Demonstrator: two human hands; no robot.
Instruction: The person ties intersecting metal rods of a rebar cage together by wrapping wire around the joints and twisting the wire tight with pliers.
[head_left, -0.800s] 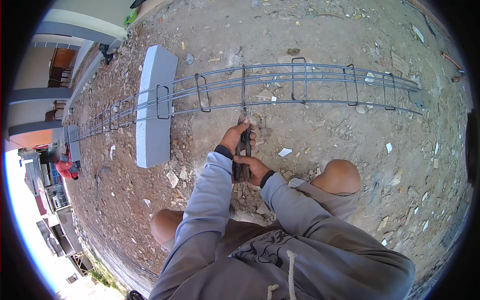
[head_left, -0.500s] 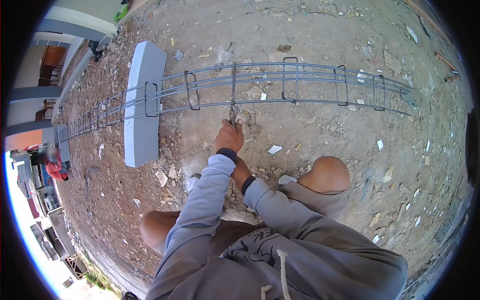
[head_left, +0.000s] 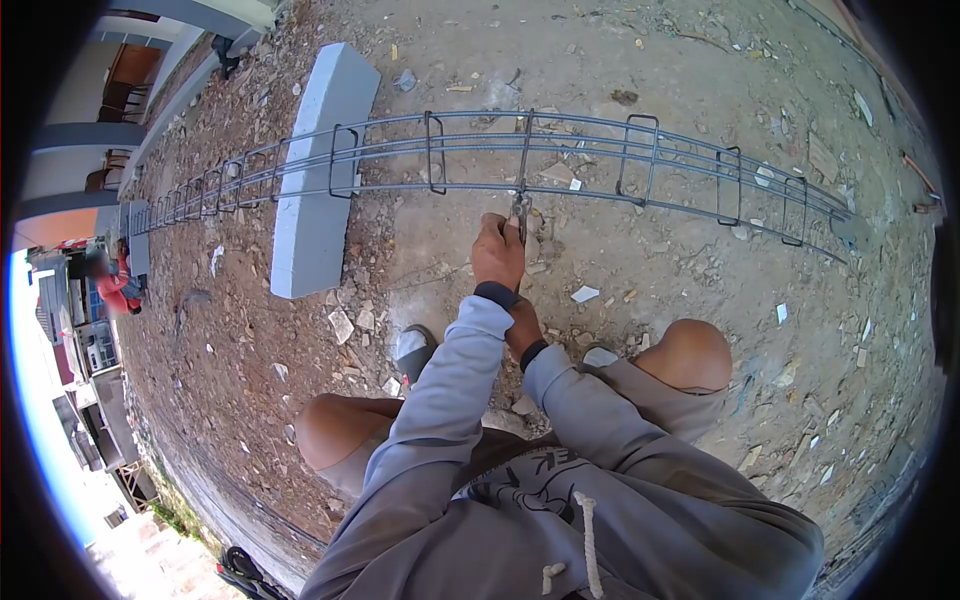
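A long cage of steel rebar (head_left: 590,148) with square stirrups stretches across the view. My left hand (head_left: 498,252) is closed around the handles of metal pliers (head_left: 521,206). The pliers' jaws meet the near lower bar at a stirrup (head_left: 526,150). My right hand (head_left: 523,328) sits just behind my left wrist, its fingers hidden there, so its grip does not show.
A pale grey block (head_left: 310,235) lies under the rebar cage at left. Stones and white tile pieces (head_left: 585,294) litter the dirt ground (head_left: 640,270). A person in red (head_left: 118,290) is at the cage's far left end, near a building.
The cage, block and my hands appear shifted to the right in the view. My left hand stays at the same stirrup with the pliers. More of my left shoe shows.
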